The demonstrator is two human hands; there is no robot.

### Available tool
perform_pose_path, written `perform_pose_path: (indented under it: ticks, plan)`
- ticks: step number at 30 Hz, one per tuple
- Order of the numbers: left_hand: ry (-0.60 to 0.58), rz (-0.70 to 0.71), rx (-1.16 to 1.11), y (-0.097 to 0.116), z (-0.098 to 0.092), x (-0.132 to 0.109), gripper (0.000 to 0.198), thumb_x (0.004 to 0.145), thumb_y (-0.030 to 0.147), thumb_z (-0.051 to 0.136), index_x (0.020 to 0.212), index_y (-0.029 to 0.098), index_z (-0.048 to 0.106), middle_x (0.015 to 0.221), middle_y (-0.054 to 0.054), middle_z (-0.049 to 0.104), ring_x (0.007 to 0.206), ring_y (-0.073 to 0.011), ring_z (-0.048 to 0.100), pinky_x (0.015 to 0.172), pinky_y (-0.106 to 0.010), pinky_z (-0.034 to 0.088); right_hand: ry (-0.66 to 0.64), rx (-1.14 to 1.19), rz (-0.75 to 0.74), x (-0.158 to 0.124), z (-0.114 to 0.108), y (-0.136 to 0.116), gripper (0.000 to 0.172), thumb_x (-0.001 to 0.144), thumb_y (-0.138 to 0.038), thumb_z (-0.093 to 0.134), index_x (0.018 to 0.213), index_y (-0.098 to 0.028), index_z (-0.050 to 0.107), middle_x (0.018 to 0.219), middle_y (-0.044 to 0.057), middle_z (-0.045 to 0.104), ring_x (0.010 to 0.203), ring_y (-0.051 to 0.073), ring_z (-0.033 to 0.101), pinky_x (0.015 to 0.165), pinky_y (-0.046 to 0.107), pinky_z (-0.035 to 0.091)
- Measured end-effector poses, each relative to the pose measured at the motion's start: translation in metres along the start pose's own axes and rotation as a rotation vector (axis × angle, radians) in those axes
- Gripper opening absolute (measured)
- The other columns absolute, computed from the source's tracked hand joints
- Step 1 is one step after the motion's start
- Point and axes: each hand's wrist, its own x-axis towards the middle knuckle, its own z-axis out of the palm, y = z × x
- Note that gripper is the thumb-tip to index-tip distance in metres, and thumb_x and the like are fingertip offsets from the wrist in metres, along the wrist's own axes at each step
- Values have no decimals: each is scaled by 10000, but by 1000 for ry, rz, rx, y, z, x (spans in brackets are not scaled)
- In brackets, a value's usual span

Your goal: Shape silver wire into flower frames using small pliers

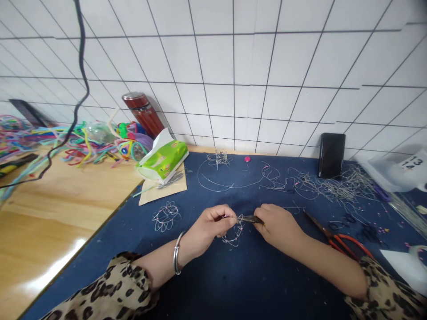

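Note:
My left hand [218,222] pinches a looped silver wire piece [232,241] with small pink beads, which hangs below the fingers over the dark blue cloth. My right hand [275,222] is closed around a pair of pliers [248,219]; the dark jaws point left and meet the wire close to my left fingertips. Whether the jaws are fully closed is too small to tell. Left of my left hand lies another coil of beaded wire [167,217]. Red-handled scissors [342,240] rest beside my right forearm, which partly covers them.
At the back stand a wire structure [221,158], a pink round object [247,159] and a black phone [331,155]. Tangled wire [347,184] spreads at right. A green tissue pack [163,162], a red flask [145,114] and colourful pipe cleaners [83,142] sit left. A black cable [81,58] hangs in front.

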Motion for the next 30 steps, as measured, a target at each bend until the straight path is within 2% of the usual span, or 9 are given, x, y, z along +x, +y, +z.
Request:
perform_pose_path:
  ticks: [4,8,15,30]
  plan:
    - [62,162,232,2,0,-1,102,801,200,576,723,138,598,689,15,461,580,-72,382,535,-210,301,47,-73,-1,0,-6,-1,141,828,-296,484,733,-199,524,733,11,530,725,144,458,664,266,304]
    - [118,256,423,6,3,-4,100,797,156,554,709,142,600,687,5,478,604,-90,422,568,-223,332,116,-146,-17,-1,-11,-3,158,819,-321,490,732,-195,528,740,29,517,739,164,432,678,293,280]
    - [186,377,561,8,7,-6,105,763,100,545,686,154,592,660,-2,494,589,-105,457,567,-229,363,217,-226,-35,-2,-21,-9,126,799,-270,486,712,-189,526,729,50,494,736,184,391,664,321,237]
    - [210,339,488,2,7,-7,114,796,138,534,687,157,563,691,-4,489,618,-107,445,584,-230,356,302,-330,-78,0,-29,-4,173,835,-244,436,706,-188,536,704,56,480,726,189,354,679,339,238]
